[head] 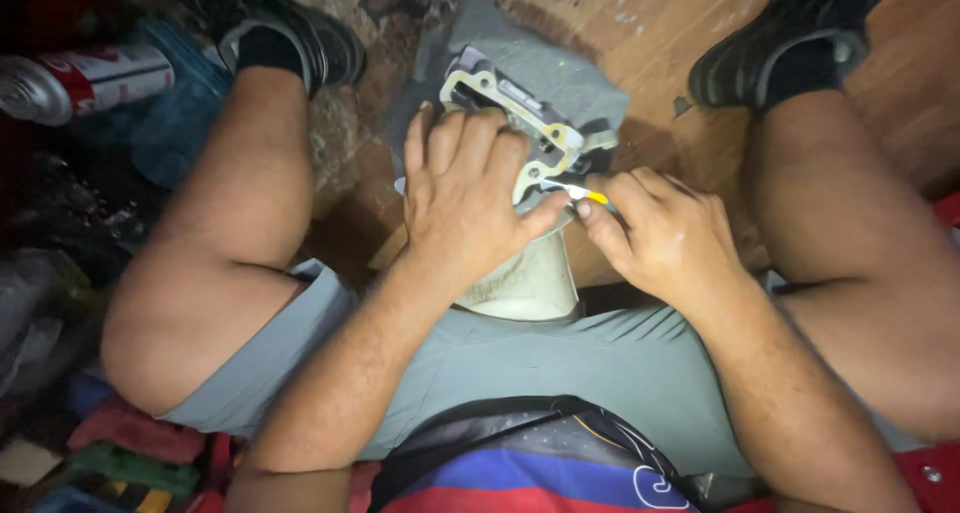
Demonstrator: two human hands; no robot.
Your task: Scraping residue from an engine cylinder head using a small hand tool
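**Two hands work a metal engine part over a grey cloth**

Seen from my remote post through the head camera: the person sits with knees spread, and between them a metal engine part [520, 123] with a pale gasket-like face rests on a grey cloth [560, 68] laid over a worn wooden floor [690, 23]. The left hand [465, 198] lies spread over the near side of the part, fingers pressed on top and thumb reaching right along its lower edge, its grip clasping the part. The right hand [655, 233] sits just beside it, its grip pinched on a small tool with a yellow and white shaft [580, 193], whose tip meets the part's lower right edge near the left thumb. Below the hands a pale rounded object [530, 283] stands against the grey shorts [600, 363]; I cannot tell what it is. A black shoe [300, 33] is planted at upper left, another [780, 43] at upper right. A red and white can [80, 83] lies on its side at far left among dim clutter.
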